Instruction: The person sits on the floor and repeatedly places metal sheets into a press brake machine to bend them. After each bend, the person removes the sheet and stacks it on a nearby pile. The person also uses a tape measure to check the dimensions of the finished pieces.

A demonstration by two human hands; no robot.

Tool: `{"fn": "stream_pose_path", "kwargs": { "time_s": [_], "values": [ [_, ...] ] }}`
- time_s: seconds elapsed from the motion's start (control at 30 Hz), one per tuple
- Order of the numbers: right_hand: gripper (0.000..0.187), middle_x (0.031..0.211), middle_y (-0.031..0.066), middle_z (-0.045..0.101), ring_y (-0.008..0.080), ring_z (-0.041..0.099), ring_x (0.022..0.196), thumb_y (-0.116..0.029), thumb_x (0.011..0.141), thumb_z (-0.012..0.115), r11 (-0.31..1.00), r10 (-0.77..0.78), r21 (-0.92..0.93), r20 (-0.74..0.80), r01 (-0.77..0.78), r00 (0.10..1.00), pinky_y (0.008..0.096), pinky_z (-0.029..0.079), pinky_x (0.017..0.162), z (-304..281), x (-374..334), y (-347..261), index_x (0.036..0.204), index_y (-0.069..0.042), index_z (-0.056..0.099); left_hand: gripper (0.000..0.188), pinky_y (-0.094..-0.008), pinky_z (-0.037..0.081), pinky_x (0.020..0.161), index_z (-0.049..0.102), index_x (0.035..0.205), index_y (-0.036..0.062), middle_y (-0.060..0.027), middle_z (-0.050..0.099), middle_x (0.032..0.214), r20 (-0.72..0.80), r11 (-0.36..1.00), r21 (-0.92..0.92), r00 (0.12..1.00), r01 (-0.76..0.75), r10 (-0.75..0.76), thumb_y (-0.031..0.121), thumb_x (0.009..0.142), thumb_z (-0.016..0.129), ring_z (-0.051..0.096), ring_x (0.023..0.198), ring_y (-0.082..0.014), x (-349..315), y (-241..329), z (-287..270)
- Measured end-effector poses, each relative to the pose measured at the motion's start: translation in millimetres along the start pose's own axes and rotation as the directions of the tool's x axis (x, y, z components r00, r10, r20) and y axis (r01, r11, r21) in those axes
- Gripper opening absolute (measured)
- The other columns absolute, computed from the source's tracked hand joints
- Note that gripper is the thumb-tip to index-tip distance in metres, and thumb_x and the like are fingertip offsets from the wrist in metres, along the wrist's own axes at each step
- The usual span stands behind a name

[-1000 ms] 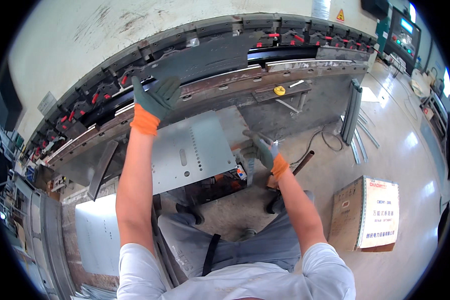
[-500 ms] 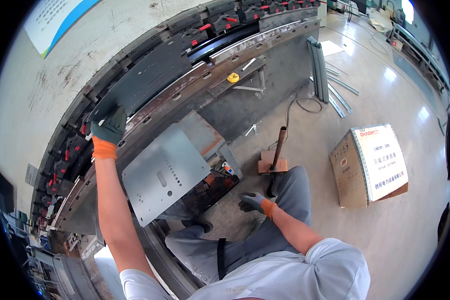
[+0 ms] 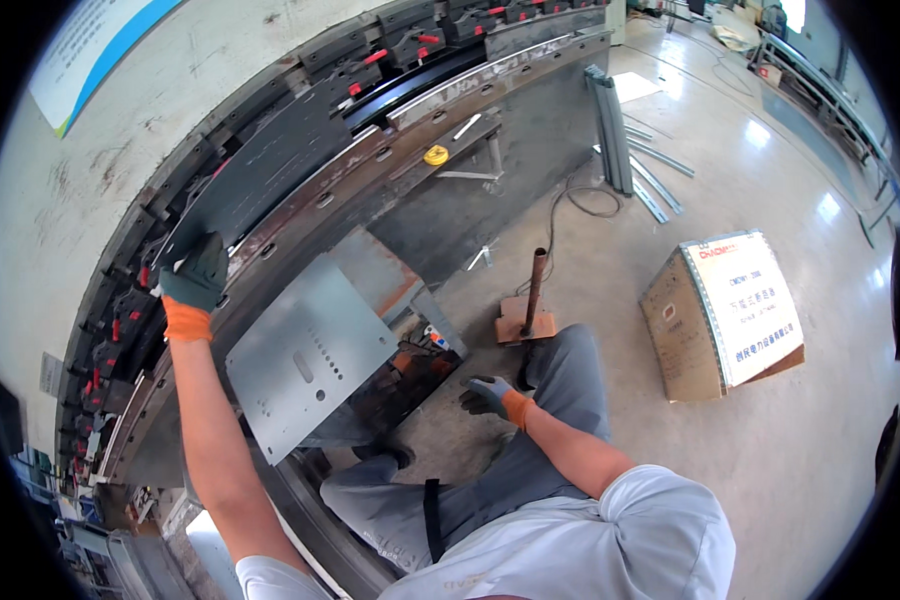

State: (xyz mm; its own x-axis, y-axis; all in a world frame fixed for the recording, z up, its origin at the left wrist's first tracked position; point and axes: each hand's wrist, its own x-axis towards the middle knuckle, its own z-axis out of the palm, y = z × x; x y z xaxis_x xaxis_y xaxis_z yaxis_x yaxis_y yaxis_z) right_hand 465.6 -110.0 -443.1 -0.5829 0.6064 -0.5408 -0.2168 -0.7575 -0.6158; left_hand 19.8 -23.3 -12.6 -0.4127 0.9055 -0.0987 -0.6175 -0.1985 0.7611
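Note:
My left hand [image 3: 198, 275], in a dark glove with an orange cuff, grips the near-left end of a dark metal sheet [image 3: 270, 165]. The sheet leans upright in the long slot of a press brake, between the clamped upper tools and the lower bed [image 3: 300, 215]. Part of the fingers is hidden behind the sheet's edge. Over by my knee, my right hand [image 3: 490, 396], gloved the same way, hangs with fingers apart and nothing in it. Between my hands, a lighter grey punched sheet [image 3: 280, 375] lies on a metal stand [image 3: 375, 270].
A foot pedal with an upright post [image 3: 535, 295] stands on the floor, its cable running back. Farther right sits a cardboard box [image 3: 735, 315]. Metal strips [image 3: 610, 130] lean against the machine's far end. A yellow tape measure [image 3: 436, 155] rests on a ledge.
The whole view has shifted slightly left with my head. My left hand stays on the dark sheet, and my right hand remains beside my knee.

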Motion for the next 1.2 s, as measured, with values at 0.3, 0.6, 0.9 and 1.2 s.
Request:
{"fn": "stream_pose_path", "kwargs": {
  "time_s": [0.3, 0.6, 0.9, 1.2],
  "values": [
    [0.037, 0.098, 0.0122, 0.072, 0.0235, 0.072, 0.079, -0.038, 0.094, 0.066, 1.000, -0.006, -0.025, -0.037, 0.006, 0.999, 0.0364, 0.058, 0.067, 1, -6, -3, 0.122, -0.014, 0.063, 0.067, -0.0501, 0.043, 0.109, 0.051, 0.134, -0.0055, -0.0244, 0.055, 0.137, -0.003, 1.000, -0.014, 1.000, 0.001, -0.001, 0.047, 0.097, 0.035, 0.053, 0.129, -0.0366, -2, 0, 3],
    [0.043, 0.107, 0.0144, 0.071, 0.0261, 0.072, 0.089, -0.033, 0.096, 0.064, 0.988, -0.064, -0.144, -0.012, 0.062, 0.998, 0.0366, 0.059, 0.073, 15, -19, -6, 0.130, -0.007, 0.058, 0.051, -0.0439, 0.054, 0.098, 0.058, 0.124, -0.0061, -0.0235, 0.064, 0.122, 0.380, 0.985, -0.160, 0.925, 0.070, -0.004, 0.034, 0.099, 0.040, 0.063, 0.112, -0.0350, 63, 27, -78],
    [0.051, 0.111, 0.0112, 0.069, 0.0191, 0.066, 0.100, -0.017, 0.086, 0.075, 0.668, -0.711, -0.251, 0.062, 0.701, 0.700, 0.0306, 0.053, 0.087, 61, -49, -30, 0.133, -0.004, 0.058, 0.024, -0.0412, 0.058, 0.089, 0.063, 0.110, 0.0061, -0.0136, 0.067, 0.110, 0.199, 0.995, 0.100, 0.980, -0.002, -0.018, 0.017, 0.089, 0.062, 0.068, 0.096, -0.0330, -42, -97, -24],
    [0.051, 0.121, 0.0104, 0.061, 0.0203, 0.059, 0.109, -0.011, 0.087, 0.071, 0.472, -0.881, -0.239, -0.110, 0.848, 0.460, 0.0328, 0.051, 0.089, 158, -17, -142, 0.133, 0.000, 0.050, 0.043, -0.0508, 0.050, 0.097, 0.057, 0.125, 0.0020, -0.0148, 0.065, 0.122, 0.336, 0.945, -0.091, 0.903, 0.314, -0.267, 0.032, 0.095, 0.060, 0.063, 0.111, -0.0329, -86, -267, 44]
  ]
}}
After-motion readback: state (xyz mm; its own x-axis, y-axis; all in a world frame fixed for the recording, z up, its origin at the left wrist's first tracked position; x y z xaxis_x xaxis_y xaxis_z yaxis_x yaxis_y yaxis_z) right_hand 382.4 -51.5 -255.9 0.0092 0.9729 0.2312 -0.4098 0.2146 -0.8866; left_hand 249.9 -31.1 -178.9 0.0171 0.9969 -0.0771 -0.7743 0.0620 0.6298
